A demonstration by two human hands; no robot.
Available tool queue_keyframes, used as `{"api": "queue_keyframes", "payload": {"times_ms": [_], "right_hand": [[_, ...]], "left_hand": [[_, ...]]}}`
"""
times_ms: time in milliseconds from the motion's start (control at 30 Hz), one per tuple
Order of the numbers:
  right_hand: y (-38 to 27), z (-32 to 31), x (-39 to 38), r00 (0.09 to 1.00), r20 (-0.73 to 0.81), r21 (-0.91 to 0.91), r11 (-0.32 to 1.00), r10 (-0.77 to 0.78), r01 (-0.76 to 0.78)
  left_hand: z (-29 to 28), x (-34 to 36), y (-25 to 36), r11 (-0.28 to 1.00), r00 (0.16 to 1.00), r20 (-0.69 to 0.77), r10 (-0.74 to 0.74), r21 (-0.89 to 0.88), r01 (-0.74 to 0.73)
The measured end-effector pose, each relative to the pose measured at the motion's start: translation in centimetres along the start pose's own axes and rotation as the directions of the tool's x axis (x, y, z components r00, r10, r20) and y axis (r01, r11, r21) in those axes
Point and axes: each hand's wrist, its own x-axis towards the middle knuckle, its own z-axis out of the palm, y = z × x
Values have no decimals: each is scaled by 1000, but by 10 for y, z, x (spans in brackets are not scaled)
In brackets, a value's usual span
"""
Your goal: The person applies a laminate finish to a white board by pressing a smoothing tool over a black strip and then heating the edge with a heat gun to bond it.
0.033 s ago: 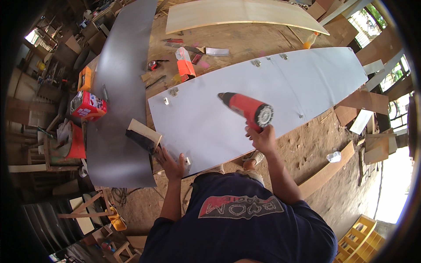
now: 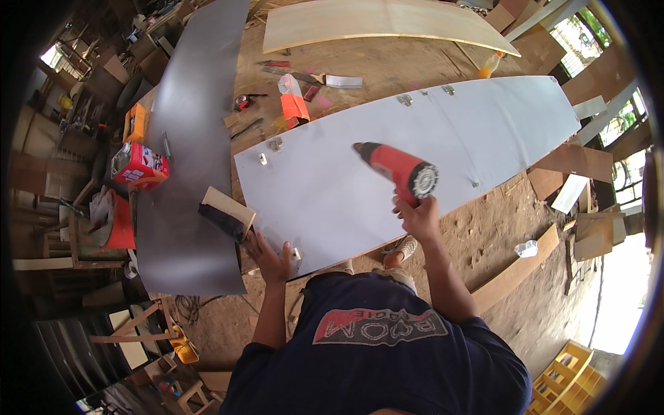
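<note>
My right hand (image 2: 419,218) is closed around the handle of a red and black heat gun (image 2: 398,168). Its dark nozzle points to the far left, over a pale grey panel (image 2: 332,207). My left hand (image 2: 270,257) rests with fingers apart at the panel's near left corner, beside a small metal fitting (image 2: 297,254). Close to those fingertips lies a wooden block with a black part (image 2: 228,211); whether they touch it I cannot tell. Metal hinges (image 2: 275,144) and more small fittings are fixed along the panel's edges.
A glossy dark grey sheet (image 2: 200,90) runs along the left, bearing a red can (image 2: 140,166) and an orange box (image 2: 135,123). Beyond the panel lie an orange and white carton (image 2: 293,104), a tape measure (image 2: 243,103), a bottle (image 2: 490,65) and a pale wooden board (image 2: 373,24).
The heat gun and my right hand have shifted slightly right and toward me. My left hand stays where it was.
</note>
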Motion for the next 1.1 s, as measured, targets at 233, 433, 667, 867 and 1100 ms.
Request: {"api": "queue_keyframes", "payload": {"times_ms": [233, 433, 667, 867, 1100], "right_hand": [[7, -31, 17, 937, -348, 84, 996, 26, 3], [17, -18, 4, 980, -195, 64, 997, -23, 36], [1, 37, -18, 974, 225, 8, 1000, -16, 15], [-16, 47, -17, 948, 310, 5, 998, -68, 70], [-3, 13, 21, 990, 70, -144, 981, -120, 129]], "left_hand": [[4, -3, -11, 999, 999, -42, 8, 33, -7], [2, -3, -6, 1000, 1000, 5, -19, 14, 19], [1, -5, -5, 999, 998, -53, -46, 21, 48], [2, -9, -4, 997, 985, -156, -74, 23, 79], [7, -49, 0, 983, 962, -210, -174, 16, 182]]}}
